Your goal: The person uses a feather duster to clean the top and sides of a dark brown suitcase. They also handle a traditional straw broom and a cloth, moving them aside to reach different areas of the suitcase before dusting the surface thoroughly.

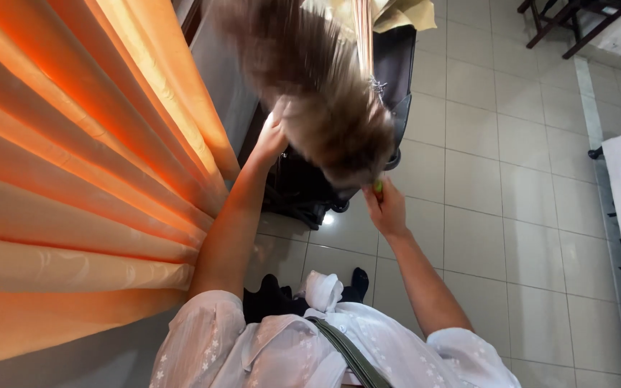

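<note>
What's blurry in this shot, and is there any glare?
Head view: the brown feather duster is smeared by motion blur; the right hand and left hand look fairly sharp. A small glare spot shines on the tiled floor. The orange curtain glows, backlit.

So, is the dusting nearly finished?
Can't tell what's already dusted. Now the right hand swings a fluffy brown feather duster, blurred, over the black cabinet; the left hand rests on its edge. The orange curtain hangs untouched beside it.

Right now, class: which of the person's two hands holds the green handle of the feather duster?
The right hand pinches the green handle; the left hand reaches toward the dark furniture.
</note>
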